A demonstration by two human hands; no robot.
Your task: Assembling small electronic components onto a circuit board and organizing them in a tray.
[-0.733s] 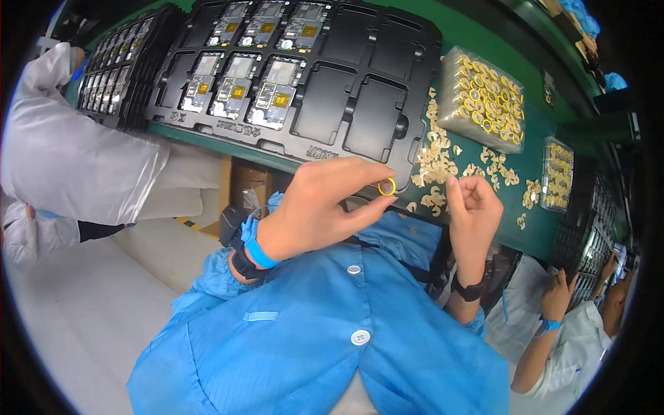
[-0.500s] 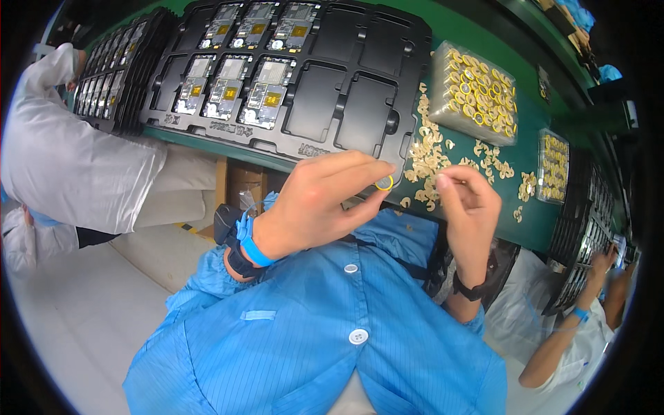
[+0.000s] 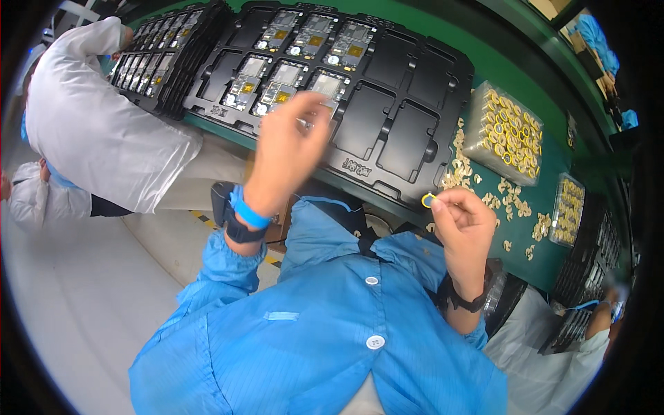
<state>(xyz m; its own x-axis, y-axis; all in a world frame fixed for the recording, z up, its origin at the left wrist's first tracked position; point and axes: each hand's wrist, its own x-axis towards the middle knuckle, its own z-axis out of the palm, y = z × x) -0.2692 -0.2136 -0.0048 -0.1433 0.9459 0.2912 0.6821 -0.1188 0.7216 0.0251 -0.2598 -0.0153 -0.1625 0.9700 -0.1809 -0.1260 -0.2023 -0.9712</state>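
Observation:
My right hand (image 3: 467,225) is by the near right corner of the black tray (image 3: 384,181), its thumb and forefinger pinching a small yellow-rimmed coin cell (image 3: 429,200). Over the tray's near row hovers my left hand (image 3: 287,152), its fingers bent and smeared by motion; whether they hold anything cannot be made out. Beneath those fingers lies a circuit board (image 3: 328,84), partly covered by the hand. More circuit boards (image 3: 247,81) with gold-coloured patches sit in the tray's pockets, while several pockets on its right side hold none.
Small cream-coloured curved pieces (image 3: 510,200) are scattered on the green table (image 3: 494,235). A clear box of yellow-rimmed cells (image 3: 503,135) stands at the right, with a smaller pack (image 3: 568,211) beyond. Stacked trays (image 3: 160,66) stand left, beside a person in white (image 3: 104,124).
My left hand has moved left and away from me, over the boards. The yellow-rimmed coin cell has passed from my left hand to my right. The whole view has shifted somewhat.

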